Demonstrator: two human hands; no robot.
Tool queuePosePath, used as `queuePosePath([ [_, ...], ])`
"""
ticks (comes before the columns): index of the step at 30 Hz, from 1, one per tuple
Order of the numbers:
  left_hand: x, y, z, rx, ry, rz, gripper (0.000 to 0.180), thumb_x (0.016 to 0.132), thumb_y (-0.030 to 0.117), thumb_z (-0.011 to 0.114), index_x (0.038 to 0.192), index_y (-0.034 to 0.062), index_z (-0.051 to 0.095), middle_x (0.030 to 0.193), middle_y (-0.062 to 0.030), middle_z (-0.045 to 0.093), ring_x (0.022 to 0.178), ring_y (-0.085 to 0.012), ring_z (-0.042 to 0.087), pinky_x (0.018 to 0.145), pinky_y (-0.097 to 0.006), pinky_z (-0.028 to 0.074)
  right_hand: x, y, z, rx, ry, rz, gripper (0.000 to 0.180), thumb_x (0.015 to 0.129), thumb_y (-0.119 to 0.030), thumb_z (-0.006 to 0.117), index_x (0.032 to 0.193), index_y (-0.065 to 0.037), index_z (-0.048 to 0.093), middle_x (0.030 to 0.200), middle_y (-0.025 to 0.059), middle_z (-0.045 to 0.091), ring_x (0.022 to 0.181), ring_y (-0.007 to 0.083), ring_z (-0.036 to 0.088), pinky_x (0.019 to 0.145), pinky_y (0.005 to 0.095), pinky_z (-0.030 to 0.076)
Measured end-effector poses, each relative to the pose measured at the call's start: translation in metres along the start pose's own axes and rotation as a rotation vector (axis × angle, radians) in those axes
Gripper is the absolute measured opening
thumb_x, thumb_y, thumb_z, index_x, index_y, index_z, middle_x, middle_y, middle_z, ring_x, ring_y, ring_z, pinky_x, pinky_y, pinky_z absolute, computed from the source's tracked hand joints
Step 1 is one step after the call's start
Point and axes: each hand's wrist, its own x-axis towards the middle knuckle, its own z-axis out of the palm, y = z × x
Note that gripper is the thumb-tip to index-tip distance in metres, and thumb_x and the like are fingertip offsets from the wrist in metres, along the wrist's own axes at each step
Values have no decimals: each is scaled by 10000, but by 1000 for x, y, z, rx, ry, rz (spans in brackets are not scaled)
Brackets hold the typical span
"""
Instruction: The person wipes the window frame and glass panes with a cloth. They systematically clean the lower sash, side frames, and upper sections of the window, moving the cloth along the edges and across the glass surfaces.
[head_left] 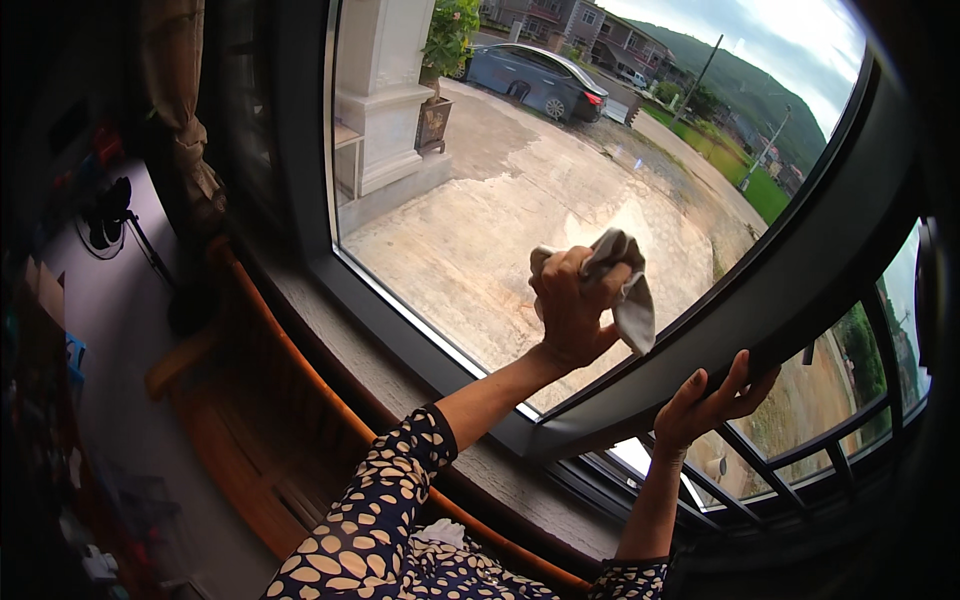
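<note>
My left hand (572, 305) is closed around a crumpled pale grey cloth (634, 305), holding it against the glass pane (470, 230) of a large window. Part of the cloth hangs down past my fingers on the right. Lower and to the right, my right hand (708, 405) rests at the lower edge of the dark window frame (800, 270), its fingers stretched out and apart, with nothing in it.
Dark metal bars (770, 465) cross the opening at the right. Below the window run a rough grey sill (340, 345) and a wooden bench (235, 430). A curtain (175, 90) hangs at the left. Through the glass show a potted plant (434, 120) and a parked car (530, 80).
</note>
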Motion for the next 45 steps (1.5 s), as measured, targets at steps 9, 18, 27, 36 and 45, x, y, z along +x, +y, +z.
queuePosePath([
  [9, 10, -24, 10, 121, 103, -41, 321, 753, 194, 713, 1045, 282, 613, 1109, -52, 462, 1076, -268, 438, 871, -452, 326, 0, -1, 1, -32, -9, -15, 493, 1025, -352, 366, 1422, -61, 376, 1493, 219, 145, 1365, 363, 257, 1031, 479, 364],
  [18, 58, -121, -18, 236, 242, -55, 252, 872, 285, 579, 1104, 184, 589, 1062, -124, 518, 976, -322, 474, 821, -438, 341, -2, 6, -5, -60, -12, -27, 503, 1028, -351, 350, 1440, -62, 344, 1504, 220, 141, 1402, 367, 172, 1114, 517, 215],
  [27, 82, -218, -40, 419, 346, -284, 361, 832, 254, 663, 1171, 238, 539, 1081, -141, 487, 996, -357, 494, 804, -477, 436, -6, 15, -11, -128, -23, -3, 514, 1014, -402, 343, 1446, -124, 328, 1485, 238, 147, 1405, 388, 154, 1095, 564, 248],
  [36, 59, -104, -14, 32, 259, -320, 373, 813, 349, 642, 1109, 132, 575, 1066, -152, 446, 1025, -336, 385, 916, -467, 301, 2, 5, -6, -68, 5, -45, 521, 1028, -380, 330, 1432, -50, 332, 1485, 212, 185, 1398, 360, 172, 1112, 521, 192],
  [45, 20, 4, 14, -110, 110, -107, 455, 681, 397, 792, 1006, 145, 599, 1076, -155, 437, 1034, -326, 375, 854, -449, 274, 2, 4, -5, -80, -31, -23, 494, 1014, -356, 343, 1432, -93, 331, 1471, 249, 117, 1377, 401, 201, 1065, 535, 321],
])
